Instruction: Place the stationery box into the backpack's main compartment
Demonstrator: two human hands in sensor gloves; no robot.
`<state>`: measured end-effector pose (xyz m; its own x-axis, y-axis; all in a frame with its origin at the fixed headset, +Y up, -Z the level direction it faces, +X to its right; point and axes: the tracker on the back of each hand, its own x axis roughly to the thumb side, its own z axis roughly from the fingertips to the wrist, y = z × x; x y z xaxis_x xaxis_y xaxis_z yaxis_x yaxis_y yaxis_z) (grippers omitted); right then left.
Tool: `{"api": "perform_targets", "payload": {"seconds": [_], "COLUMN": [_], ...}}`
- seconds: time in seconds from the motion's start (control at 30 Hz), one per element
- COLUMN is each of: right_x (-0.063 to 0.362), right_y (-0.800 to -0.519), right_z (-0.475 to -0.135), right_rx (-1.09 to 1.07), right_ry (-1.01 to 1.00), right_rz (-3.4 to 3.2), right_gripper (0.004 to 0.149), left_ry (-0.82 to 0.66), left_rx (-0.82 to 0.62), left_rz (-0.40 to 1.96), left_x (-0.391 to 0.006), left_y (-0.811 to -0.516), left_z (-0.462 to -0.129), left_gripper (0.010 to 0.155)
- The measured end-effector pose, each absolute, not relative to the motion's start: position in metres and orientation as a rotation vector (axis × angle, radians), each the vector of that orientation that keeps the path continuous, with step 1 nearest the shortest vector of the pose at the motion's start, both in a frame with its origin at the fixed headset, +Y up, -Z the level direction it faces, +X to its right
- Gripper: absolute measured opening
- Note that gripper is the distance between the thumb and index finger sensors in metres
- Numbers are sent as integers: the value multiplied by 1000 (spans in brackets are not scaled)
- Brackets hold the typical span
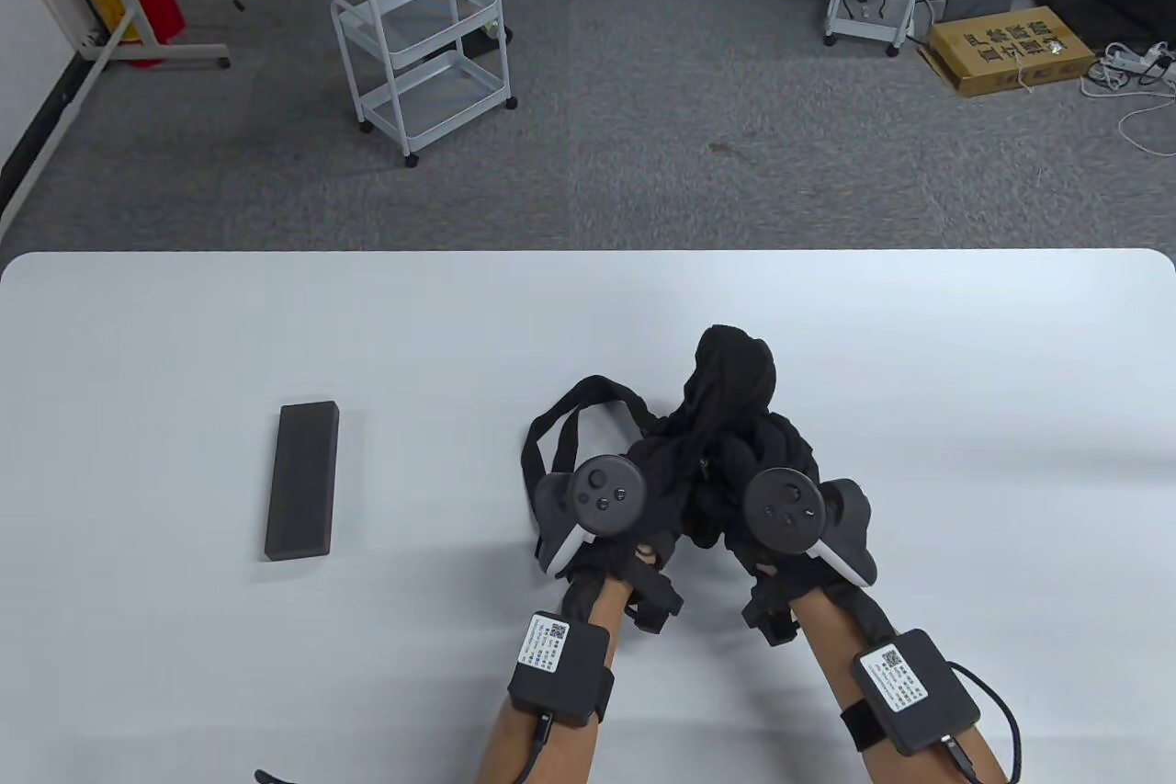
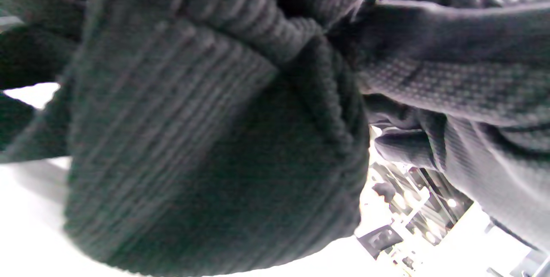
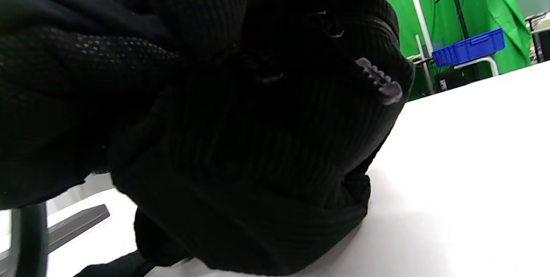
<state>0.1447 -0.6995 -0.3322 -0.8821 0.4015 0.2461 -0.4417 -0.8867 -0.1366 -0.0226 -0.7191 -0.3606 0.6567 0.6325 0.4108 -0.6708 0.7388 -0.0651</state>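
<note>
- Left hand [image 1: 602,513]: forearm enters from 6 o'clock, palm down, fingers hidden under black fabric.
- Right hand [image 1: 781,517]: alongside at 3 o'clock, palm down, fingers likewise buried.

On the table [image 1: 184,315] the stationery box [image 1: 302,481] lies flat on the left side, its long axis running front to back, well apart from everything else. The backpack [image 1: 726,416] sits right of centre — crumpled, its straps [image 1: 560,426] looping out to its left onto the tabletop. The left hand [image 1: 597,508] and the right hand [image 1: 790,517] are side by side at the backpack's near edge, both against its fabric. Beyond the table's far edge, on the floor, a wheeled cart [image 1: 423,58] stands to the left and a cardboard box [image 1: 1011,49] to the right.
</note>
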Motion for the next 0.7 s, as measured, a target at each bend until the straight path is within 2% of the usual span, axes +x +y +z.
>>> {"api": "perform_targets", "payload": {"seconds": [0.07, 0.23, 0.5, 0.7], "right_x": [147, 153, 156, 155], "right_y": [-698, -693, -678, -673], "right_z": [-331, -327, -310, -307], "right_rx": [267, 293, 362, 380], "right_ry": [-337, -362, -534, -540], "right_rz": [2666, 2631, 2679, 2664], "right_gripper": [53, 42, 39, 39], "left_ry": [-455, -472, -428, -415], "left_rx": [92, 78, 127, 130], "left_rz": [737, 754, 724, 715], "left_x": [-19, -20, -26, -30], "left_y": [-718, -719, -718, -718], "left_z": [-360, -360, -358, -358], "left_gripper": [49, 49, 49, 49]}}
